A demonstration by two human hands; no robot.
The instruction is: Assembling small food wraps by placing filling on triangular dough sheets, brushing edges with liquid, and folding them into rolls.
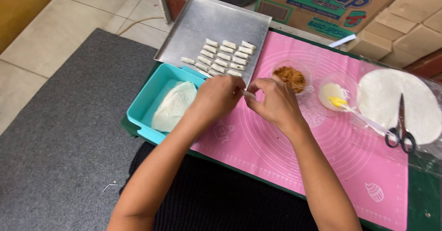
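My left hand (216, 95) and my right hand (275, 103) meet over the pink silicone mat (294, 166), and together they pinch a small white rolled pastry (248, 93) between their fingertips. Just beyond my hands lies a metal tray (207, 21) with several small white rolls (223, 56) laid in rows. A clear bowl of brown crumbly filling (291, 77) stands right behind my right hand.
A teal tub (142, 109) with folded white wrapper sheets (175, 105) sits left of the mat. To the right are a small bowl of pale paste with a yellow-tipped brush (338, 102), a round stack of wrappers (382, 99) in plastic, and scissors (401, 134). Cardboard boxes (396, 19) stand behind.
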